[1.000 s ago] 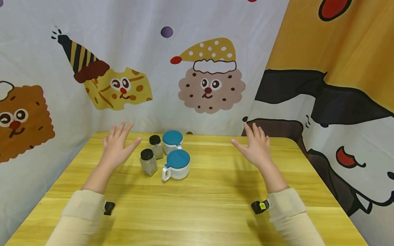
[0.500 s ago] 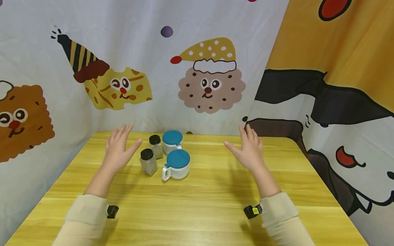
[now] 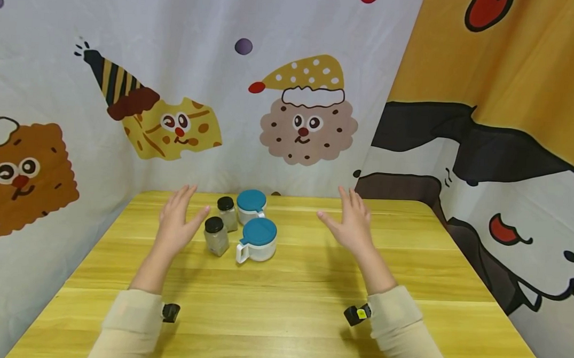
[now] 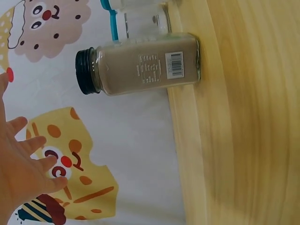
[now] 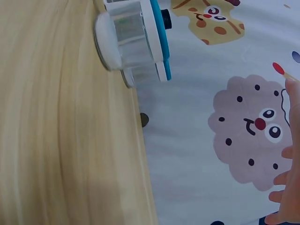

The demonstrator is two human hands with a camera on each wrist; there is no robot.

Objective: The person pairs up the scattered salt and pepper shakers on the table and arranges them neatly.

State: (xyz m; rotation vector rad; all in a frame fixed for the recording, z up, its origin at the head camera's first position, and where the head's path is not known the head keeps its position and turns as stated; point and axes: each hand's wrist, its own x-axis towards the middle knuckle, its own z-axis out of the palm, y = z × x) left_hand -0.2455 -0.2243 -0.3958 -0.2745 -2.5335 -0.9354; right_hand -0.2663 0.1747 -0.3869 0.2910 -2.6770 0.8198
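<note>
My left hand (image 3: pixel 176 222) is raised over the table's left side, fingers spread and holding nothing. Just right of it stand two glass shaker jars with black lids, a nearer jar (image 3: pixel 216 237) and a farther jar (image 3: pixel 227 215). In the left wrist view a jar (image 4: pixel 147 65) shows greyish-brown contents and a barcode label. Beside the jars are two clear containers with blue lids and white handles, a front one (image 3: pixel 259 241) and a back one (image 3: pixel 251 205). My right hand (image 3: pixel 353 224) hovers right of the containers, its fingers extended and its palm bare.
The wooden table (image 3: pixel 281 317) reaches back to a white curtain (image 3: pixel 197 31) printed with cartoon food faces. Another curtain (image 3: pixel 523 66), orange with a cartoon animal, hangs along the right side. Black wrist cameras are strapped at both cuffs.
Both hands have moved inward, the left one to the right and the right one to the left, and slightly toward me. The jars and containers have stayed in place.
</note>
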